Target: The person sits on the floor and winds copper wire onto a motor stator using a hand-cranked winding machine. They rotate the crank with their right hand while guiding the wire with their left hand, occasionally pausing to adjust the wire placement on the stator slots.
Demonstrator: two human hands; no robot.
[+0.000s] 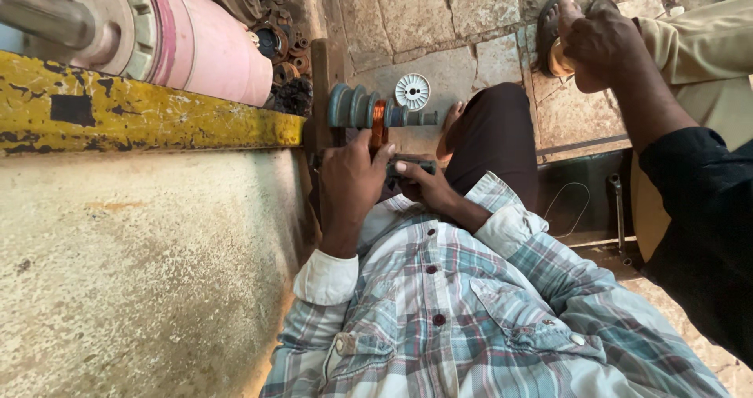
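A blue-grey stepped winding former (353,105) sits on a shaft by a wooden post, with a band of copper wire coil (379,119) wound in one groove. My left hand (349,182) reaches up to it, and its thumb and fingers close on the lower edge of the copper coil. Just to its right, my right hand (420,182) is wrapped around a dark metal handle (413,165) below the former. Both arms wear a plaid shirt with white cuffs. What lies beneath my palms is hidden.
A white plastic spool (412,90) lies on the stone floor beyond the former. A pink cylinder (212,45), a yellow beam (149,116) and rusty metal parts (278,45) fill the left. Another person's hand (604,45) and dark sleeve are at right, near a spanner (617,210).
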